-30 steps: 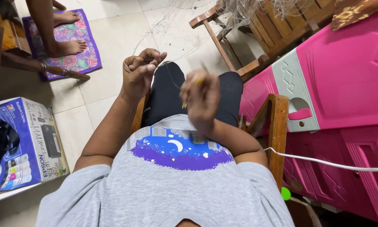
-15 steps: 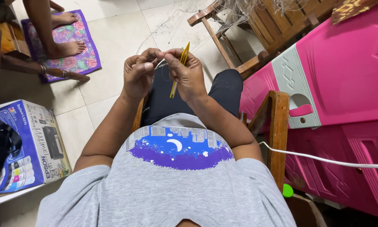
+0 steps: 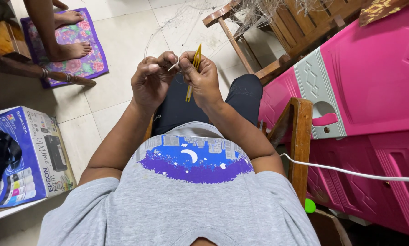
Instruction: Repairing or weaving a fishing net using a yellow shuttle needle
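While my right hand (image 3: 204,79) grips the yellow netting needle (image 3: 194,68) and my left hand (image 3: 150,82) pinches fine net twine (image 3: 173,66) just beside it, I judge a slack pull could slip the knot.

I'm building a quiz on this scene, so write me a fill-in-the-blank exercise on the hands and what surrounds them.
1. The right hand holds a netting needle of ____ colour.
2. The left hand pinches a small white piece beside the fine ____ that trails toward the wooden chair.
3. Another person's bare feet rest on a floral ____.
4. The cabinet at the person's right is ____.

Missing words: yellow; net; mat; pink
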